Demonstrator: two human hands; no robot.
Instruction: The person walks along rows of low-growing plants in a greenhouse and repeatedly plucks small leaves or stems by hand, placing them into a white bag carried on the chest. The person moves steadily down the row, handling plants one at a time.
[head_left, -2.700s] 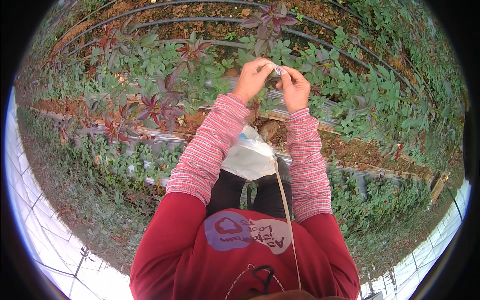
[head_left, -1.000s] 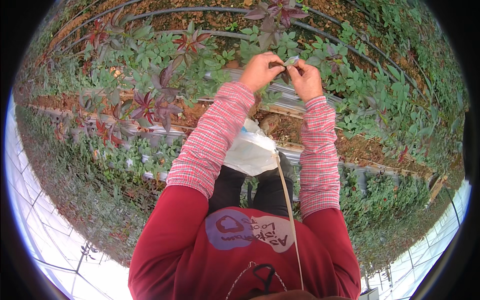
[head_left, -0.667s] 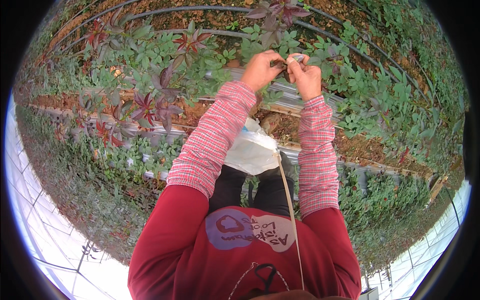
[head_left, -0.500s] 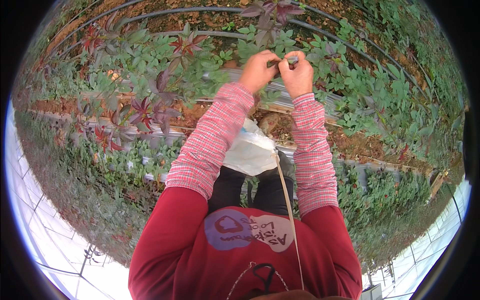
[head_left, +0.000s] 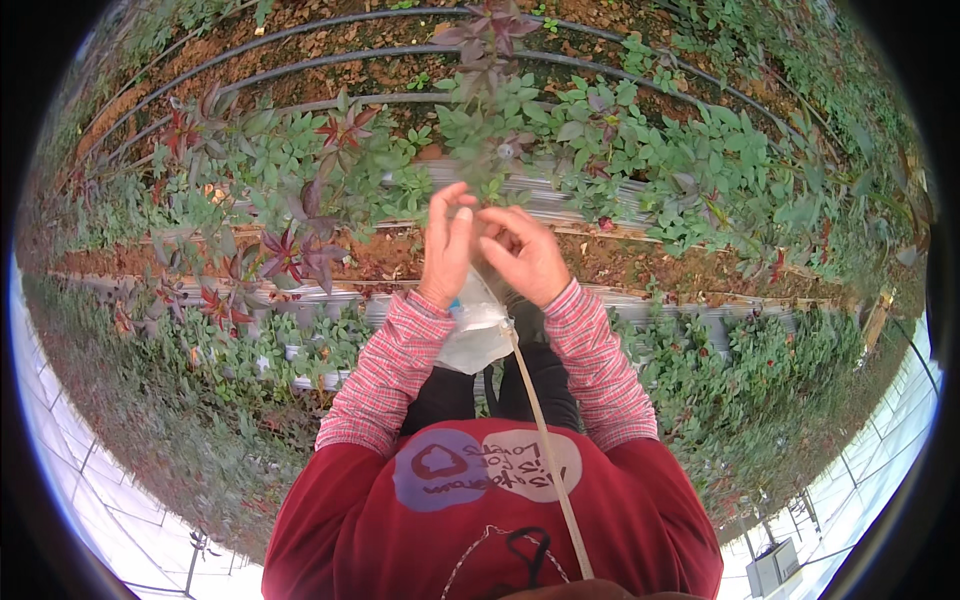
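Both of my hands are raised close together in front of my waist, over the strip of reddish soil. My left hand points away from me, its fingers and thumb apart, with nothing visible in it. Facing it, my right hand is loosely curled, with a gap between thumb and forefinger and nothing visible there. Just beyond my fingertips stands a leafy plant with a dark purple top. Below my hands, a white bag hangs at my waist by a cream strap.
Green leafy plants with some reddish shoots grow in rows on both sides. Silvery plastic sheeting edges the bed. Dark hoses run across the soil beyond, and more low plants stand nearer to me.
Both hands have come down from the plant toward my waist and moved slightly left. They were pinching together at the stem; now the fingers are apart. The plant top shows more fully.
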